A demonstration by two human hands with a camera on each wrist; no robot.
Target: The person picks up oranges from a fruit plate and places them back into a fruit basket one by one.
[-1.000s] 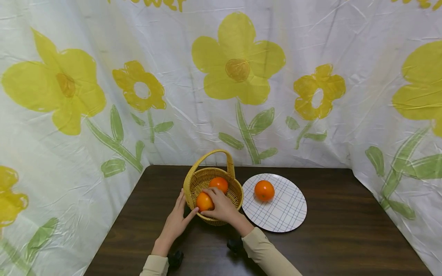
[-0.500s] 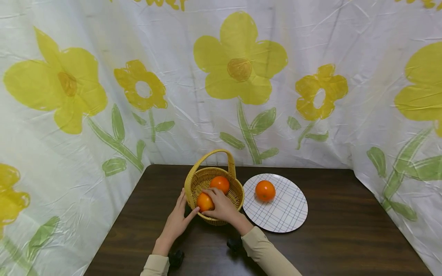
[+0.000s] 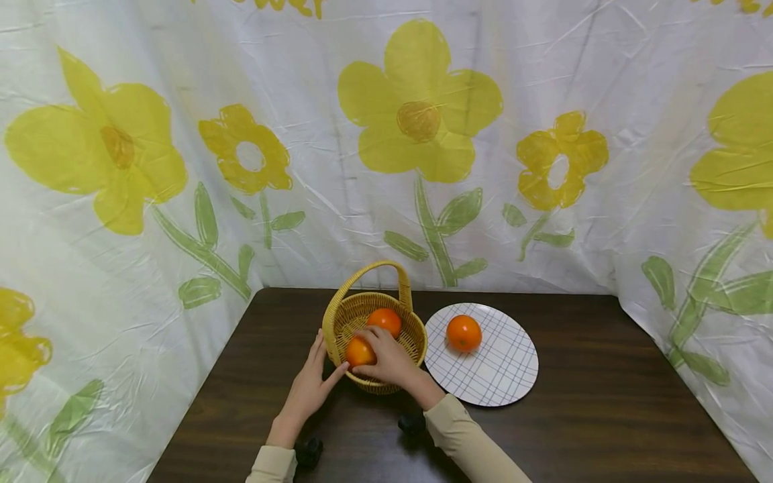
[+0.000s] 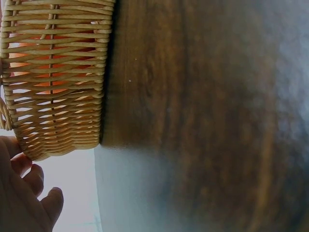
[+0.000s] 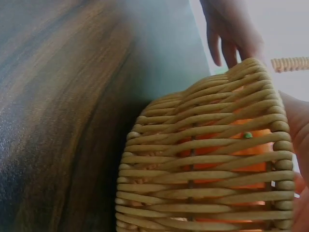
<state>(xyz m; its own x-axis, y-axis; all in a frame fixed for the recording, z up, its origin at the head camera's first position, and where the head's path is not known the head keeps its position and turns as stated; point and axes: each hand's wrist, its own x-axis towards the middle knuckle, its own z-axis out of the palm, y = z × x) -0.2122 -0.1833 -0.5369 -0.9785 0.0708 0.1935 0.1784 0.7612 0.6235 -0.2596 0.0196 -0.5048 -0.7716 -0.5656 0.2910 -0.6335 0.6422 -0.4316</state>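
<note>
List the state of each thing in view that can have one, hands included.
Basket: upright on the table, handle up
Front orange: inside the basket, gripped; lifted or resting, cannot tell
Back orange: inside the basket, partly covered by the hand
Third orange: on the plate
Plate: flat on the table
Left hand: touching the basket's side
Right hand: fingers curled round the front orange

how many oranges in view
3: the near orange in the basket, held by the right hand; the far orange, also in the basket; and the third orange on the plate. That hand covers part of the basket's inside, so another could be hidden.
</note>
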